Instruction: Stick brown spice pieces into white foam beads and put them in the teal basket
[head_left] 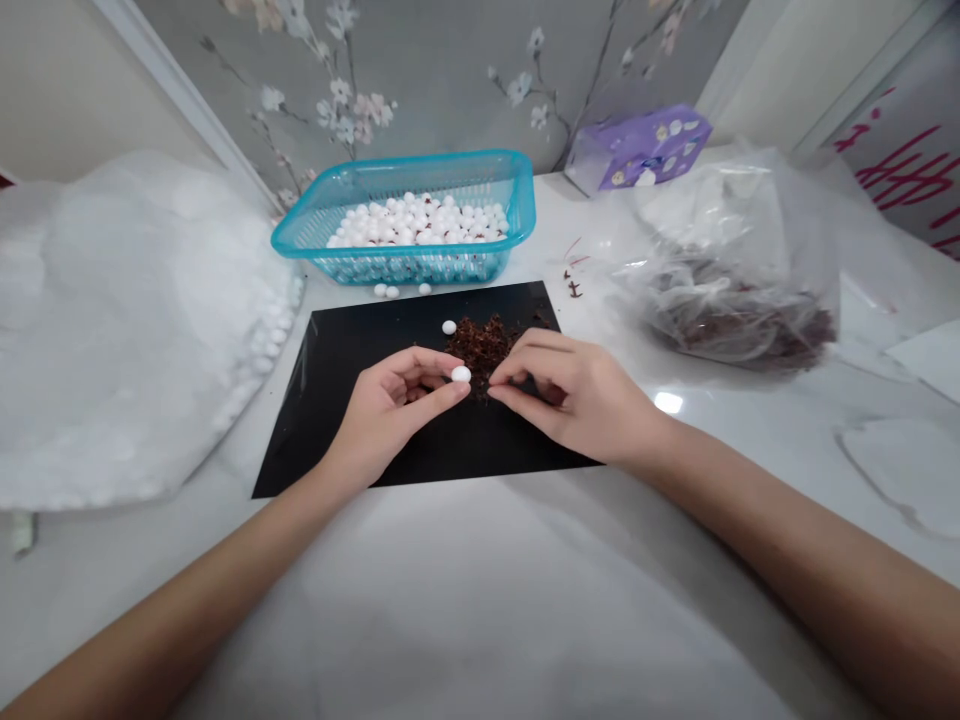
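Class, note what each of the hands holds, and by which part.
Left hand: a white bead, between thumb and forefinger. Right hand: pinching at brown shreds, too small to tell what.

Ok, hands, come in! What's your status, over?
Left hand pinching white ball. Right hand at brown flakes. Another white ball loose on black mat.
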